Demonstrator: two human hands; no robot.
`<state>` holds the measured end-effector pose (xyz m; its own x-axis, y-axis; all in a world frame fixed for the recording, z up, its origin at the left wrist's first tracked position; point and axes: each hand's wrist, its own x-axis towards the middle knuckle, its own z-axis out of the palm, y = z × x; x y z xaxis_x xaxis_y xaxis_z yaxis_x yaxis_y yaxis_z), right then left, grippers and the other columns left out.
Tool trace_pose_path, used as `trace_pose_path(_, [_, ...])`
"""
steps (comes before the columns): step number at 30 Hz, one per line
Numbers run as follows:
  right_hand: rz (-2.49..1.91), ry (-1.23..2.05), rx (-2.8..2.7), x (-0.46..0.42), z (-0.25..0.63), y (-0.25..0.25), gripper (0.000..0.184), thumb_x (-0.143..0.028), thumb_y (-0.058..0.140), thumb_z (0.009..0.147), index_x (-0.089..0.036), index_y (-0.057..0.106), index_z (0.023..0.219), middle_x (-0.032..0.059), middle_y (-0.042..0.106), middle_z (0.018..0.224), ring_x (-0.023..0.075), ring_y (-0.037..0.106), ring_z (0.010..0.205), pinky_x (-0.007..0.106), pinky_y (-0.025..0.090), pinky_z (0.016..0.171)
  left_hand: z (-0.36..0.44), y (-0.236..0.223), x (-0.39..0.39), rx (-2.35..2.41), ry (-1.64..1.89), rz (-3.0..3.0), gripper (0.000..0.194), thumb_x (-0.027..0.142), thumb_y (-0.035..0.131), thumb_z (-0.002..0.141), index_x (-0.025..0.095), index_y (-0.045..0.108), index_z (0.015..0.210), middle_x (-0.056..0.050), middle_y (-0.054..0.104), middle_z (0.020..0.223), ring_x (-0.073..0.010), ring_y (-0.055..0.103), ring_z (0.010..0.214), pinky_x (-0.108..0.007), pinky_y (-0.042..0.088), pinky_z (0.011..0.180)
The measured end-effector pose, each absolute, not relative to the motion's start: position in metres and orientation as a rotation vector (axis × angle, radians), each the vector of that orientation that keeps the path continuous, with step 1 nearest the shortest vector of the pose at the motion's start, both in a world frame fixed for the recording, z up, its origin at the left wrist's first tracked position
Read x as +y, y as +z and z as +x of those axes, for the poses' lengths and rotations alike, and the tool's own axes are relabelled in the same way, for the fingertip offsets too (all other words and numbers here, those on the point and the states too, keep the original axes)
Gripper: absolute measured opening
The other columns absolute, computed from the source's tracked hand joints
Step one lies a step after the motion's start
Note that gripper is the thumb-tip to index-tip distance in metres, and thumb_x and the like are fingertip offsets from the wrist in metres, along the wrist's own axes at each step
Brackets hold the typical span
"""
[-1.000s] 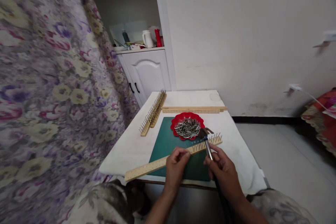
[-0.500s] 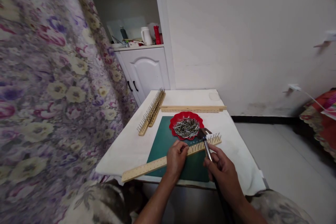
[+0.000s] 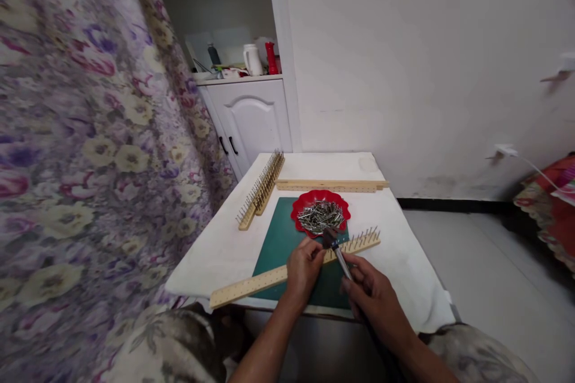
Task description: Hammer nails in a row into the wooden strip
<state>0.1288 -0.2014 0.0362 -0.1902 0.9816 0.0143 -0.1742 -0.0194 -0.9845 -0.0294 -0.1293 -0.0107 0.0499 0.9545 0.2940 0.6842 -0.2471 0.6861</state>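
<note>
A wooden strip (image 3: 251, 288) with rows of small holes lies slantwise across a green mat (image 3: 281, 233). Several nails (image 3: 363, 240) stand upright along its right part. My left hand (image 3: 304, 272) rests over the strip's middle, thumb and forefinger pinched on a nail that is mostly hidden. In my right hand (image 3: 375, 293) is a hammer (image 3: 340, 260), gripped by its handle. The hammer's dark head is just right of my left fingertips, over the strip; whether it touches a nail I cannot tell. Behind the strip sits a red scalloped bowl (image 3: 299, 203) of loose nails (image 3: 321, 216).
Strips full of upright nails (image 3: 263, 188) lie at the table's left. More wooden strips (image 3: 330, 185) lie across the back of the white-covered table (image 3: 215, 251). A floral curtain (image 3: 112, 161) hangs on the left, near a white cabinet (image 3: 254, 116).
The hammer head has moved left and slightly down, toward my left fingertips, with my right hand following. My left hand keeps its pinch at about the same place on the strip.
</note>
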Motion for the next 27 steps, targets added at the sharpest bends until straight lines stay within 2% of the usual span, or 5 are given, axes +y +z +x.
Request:
trace_pose_path(19, [-1.014, 1.416, -1.302, -0.2015, 0.1269, 0.0292, 0.035, -0.026, 0.055, 0.086, -0.019, 0.051, 0.121, -0.0038, 0.055, 0.067, 0.0064, 0.041, 0.040, 0.018, 0.031, 0.037, -0.0281, -0.0122, -0.1287, 1.665, 1.055, 1.971, 0.016, 0.016, 0.052, 0.076, 0.016, 0.053, 0.060, 0.004, 0.048, 0.064, -0.0087, 0.046, 0.059, -0.020, 0.028, 0.056])
trace_pose_path(27, [-1.019, 1.424, -1.298, -0.2014, 0.1273, 0.0323, 0.039, -0.028, 0.057, 0.084, -0.019, 0.053, 0.122, -0.0034, 0.058, 0.067, 0.0071, 0.042, 0.039, 0.019, 0.034, 0.037, -0.0270, -0.0111, -0.1300, 1.661, 1.058, 1.961, 0.015, 0.017, 0.052, 0.077, 0.017, 0.056, 0.063, 0.003, 0.049, 0.064, -0.0091, 0.047, 0.059, -0.020, 0.028, 0.054])
